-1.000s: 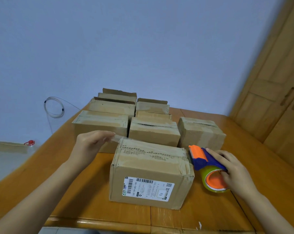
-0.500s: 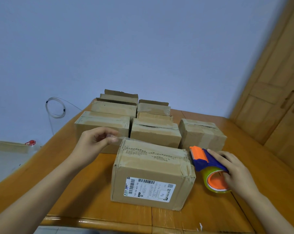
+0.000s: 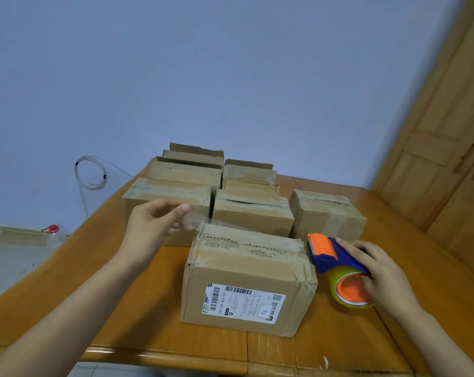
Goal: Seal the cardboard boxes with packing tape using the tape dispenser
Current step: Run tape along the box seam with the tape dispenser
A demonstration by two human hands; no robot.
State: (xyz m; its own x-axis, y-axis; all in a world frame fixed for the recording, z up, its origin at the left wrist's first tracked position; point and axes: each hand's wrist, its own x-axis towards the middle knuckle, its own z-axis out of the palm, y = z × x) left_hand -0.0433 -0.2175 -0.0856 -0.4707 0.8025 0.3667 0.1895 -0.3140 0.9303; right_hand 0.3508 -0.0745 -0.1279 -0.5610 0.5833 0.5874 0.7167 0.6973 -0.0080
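A closed cardboard box [image 3: 246,273] with a white shipping label stands on the table's near part. My left hand [image 3: 154,227] pinches the free end of a clear tape strip [image 3: 203,221] at the box's far left corner. The strip runs back over the box top toward the right. My right hand [image 3: 377,270] grips the blue and orange tape dispenser [image 3: 336,259] with its yellowish roll, just right of the box, low over the table.
Several more cardboard boxes [image 3: 252,213] crowd the wooden table [image 3: 137,317] behind the near one; some at the back have raised flaps. A wooden door [image 3: 448,148] stands on the right. A coiled cable [image 3: 90,172] hangs on the wall at left.
My left hand has lifted the tape end slightly up and away from the box corner. The dispenser and my right hand have stayed beside the box.
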